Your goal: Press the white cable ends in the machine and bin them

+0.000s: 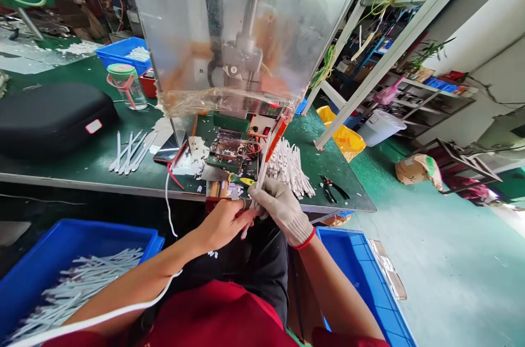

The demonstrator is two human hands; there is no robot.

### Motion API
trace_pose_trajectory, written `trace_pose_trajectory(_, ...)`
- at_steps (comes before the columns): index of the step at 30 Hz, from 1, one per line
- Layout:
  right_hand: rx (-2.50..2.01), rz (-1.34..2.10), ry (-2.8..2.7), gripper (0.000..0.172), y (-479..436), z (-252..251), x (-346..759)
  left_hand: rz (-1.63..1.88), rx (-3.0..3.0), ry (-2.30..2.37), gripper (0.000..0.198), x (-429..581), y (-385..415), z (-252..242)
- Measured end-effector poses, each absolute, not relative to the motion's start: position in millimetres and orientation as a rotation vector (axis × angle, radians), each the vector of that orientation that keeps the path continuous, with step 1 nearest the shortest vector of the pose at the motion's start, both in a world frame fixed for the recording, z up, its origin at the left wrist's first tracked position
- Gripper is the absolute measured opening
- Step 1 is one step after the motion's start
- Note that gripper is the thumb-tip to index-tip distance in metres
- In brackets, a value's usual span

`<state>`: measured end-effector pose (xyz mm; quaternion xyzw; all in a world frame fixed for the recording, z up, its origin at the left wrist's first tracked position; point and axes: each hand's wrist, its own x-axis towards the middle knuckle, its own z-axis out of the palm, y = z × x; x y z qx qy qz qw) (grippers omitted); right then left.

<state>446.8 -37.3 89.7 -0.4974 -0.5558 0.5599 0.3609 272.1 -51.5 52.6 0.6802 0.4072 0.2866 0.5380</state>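
Both hands meet at the table's front edge on a long, thin white strip (263, 167), which stands tilted with its upper end pointing away from me. My left hand (221, 222) is bare and pinches the strip's lower part. My right hand (282, 206), in a white knitted glove with a red cuff, grips it just above. Whether more than one strip is held, I cannot make out. Right behind the hands lie a tool with a yellow-green handle (243, 180) and a pile of white strips (290, 167). A press (244, 62) stands behind a clear plastic shield, its dark fixture (227, 147) below.
Black-handled pliers (334, 189) lie to the right; several strips (130, 152), a phone (167, 149), a black case (53, 117) and a bottle (127, 87) to the left. Blue bins flank my lap: the left bin (77, 229) holds strips, the right bin (361, 281) stands beside my arm.
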Motion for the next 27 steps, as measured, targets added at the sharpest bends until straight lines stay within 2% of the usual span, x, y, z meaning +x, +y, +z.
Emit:
trace_pose_trajectory(9,-1.179,1.458,-1.35,0.036,-1.6,78.6,432.0,0.556,1.265,0.953,0.047,227.5,-64.2,29.6)
trace_pose_trajectory(18,-1.237,1.417,-1.347,0.032,10.1,71.3,414.1,0.606,1.09,0.97,0.057,222.7,-66.4,10.3)
trace_pose_trajectory(27,-1.291,1.389,-1.341,0.031,15.0,69.0,406.3,0.692,0.962,1.01,0.056,229.5,-66.1,3.5)
